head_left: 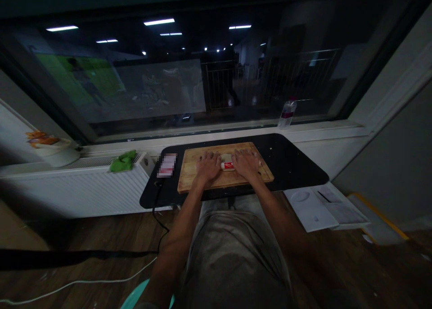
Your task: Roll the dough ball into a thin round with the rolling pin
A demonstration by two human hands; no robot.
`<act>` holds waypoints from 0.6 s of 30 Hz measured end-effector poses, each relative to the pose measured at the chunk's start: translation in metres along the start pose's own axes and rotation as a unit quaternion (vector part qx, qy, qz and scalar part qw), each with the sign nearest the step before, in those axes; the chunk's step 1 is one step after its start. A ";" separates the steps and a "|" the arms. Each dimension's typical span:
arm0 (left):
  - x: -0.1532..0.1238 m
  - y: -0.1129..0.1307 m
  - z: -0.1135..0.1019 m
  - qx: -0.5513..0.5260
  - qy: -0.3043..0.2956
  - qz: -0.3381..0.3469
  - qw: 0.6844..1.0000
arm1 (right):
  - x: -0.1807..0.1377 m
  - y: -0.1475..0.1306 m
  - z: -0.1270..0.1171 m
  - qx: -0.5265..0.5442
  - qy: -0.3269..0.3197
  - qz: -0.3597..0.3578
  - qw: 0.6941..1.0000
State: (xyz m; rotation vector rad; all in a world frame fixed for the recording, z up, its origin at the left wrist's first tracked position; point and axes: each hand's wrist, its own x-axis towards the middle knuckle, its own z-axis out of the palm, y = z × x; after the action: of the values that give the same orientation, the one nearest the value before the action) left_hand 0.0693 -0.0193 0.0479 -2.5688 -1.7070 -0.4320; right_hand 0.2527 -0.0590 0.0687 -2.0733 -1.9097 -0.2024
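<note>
A wooden cutting board (189, 172) lies on a small black table. Across it is a white, tube-like thing with a red label (228, 166), visible between my hands; most of its length is covered by them. Just behind the label shows a pale beige patch (226, 157), whose kind I cannot make out. My left hand (208, 165) rests palm down at the tube's left part, fingers stretched forward. Palm down over the right part, my right hand (246, 162) has its fingers spread and pointing away from me.
The black table (290, 160) carries a blurred-out phone-sized item (167, 165) and a cable at left. A bottle (287, 114) stands on the sill. A green cloth (123, 161) drapes over the radiator (84, 190). Papers (308, 208) lie low at right; a turquoise basin (135, 295) is below.
</note>
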 end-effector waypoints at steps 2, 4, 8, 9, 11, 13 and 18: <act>0.003 0.000 -0.001 0.000 -0.004 -0.001 1.000 | 0.004 0.000 0.000 0.001 -0.004 0.002 1.000; 0.004 0.000 -0.001 -0.002 -0.001 -0.002 1.000 | 0.006 0.001 0.000 0.002 -0.003 0.004 1.000; -0.002 0.002 -0.002 -0.005 0.010 -0.004 1.000 | 0.000 0.001 0.002 -0.005 0.015 -0.005 1.000; -0.005 0.003 -0.002 -0.005 0.011 -0.003 1.000 | -0.002 0.001 0.003 -0.006 0.019 -0.006 1.000; -0.011 0.005 -0.002 -0.007 0.013 0.000 1.000 | -0.009 0.001 0.004 -0.002 0.027 -0.004 1.000; -0.019 0.007 -0.002 -0.011 0.016 0.003 1.000 | -0.017 0.000 0.007 0.007 0.039 -0.002 0.999; -0.042 0.010 0.001 -0.028 0.043 0.000 0.999 | -0.049 -0.001 0.014 0.020 0.078 0.001 0.997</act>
State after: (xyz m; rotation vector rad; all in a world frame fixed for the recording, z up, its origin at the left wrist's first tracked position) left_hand 0.0638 -0.0609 0.0379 -2.5471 -1.6913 -0.5884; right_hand 0.2451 -0.1011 0.0403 -1.9717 -1.8049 -0.3150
